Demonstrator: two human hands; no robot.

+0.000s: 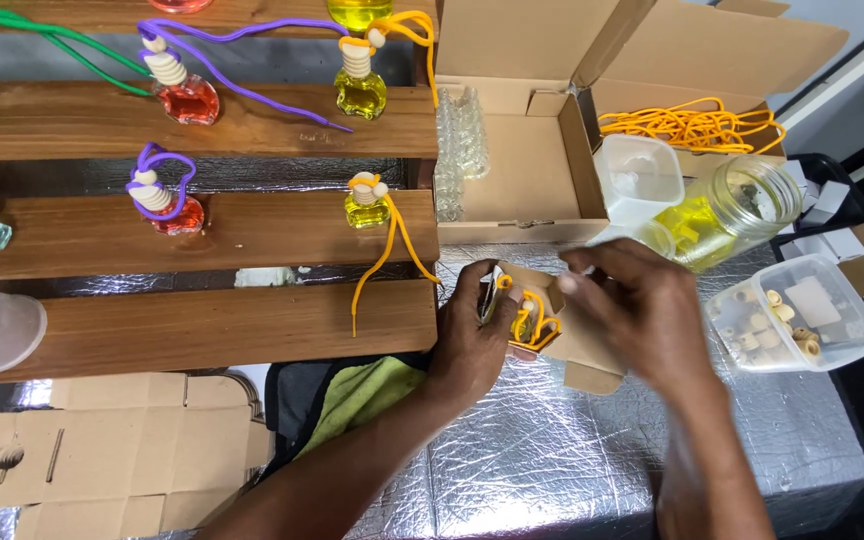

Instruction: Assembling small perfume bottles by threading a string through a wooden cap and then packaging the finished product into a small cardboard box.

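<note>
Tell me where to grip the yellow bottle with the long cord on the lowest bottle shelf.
Grip the yellow bottle by its ribbed cream cap, coming from above and the front. It stands upright on the wooden shelf, so the cap is the highest, narrowest part. Its orange cord trails over the front edge toward the right; approach left of it to avoid snagging.

Bare crinkled silver foil table lies open toward its near edge. The far edge is crowded: open brown cardboard box, glass jar of yellow liquid, clear plastic tub of wooden caps; stepped wooden shelf blocks the left.
</note>
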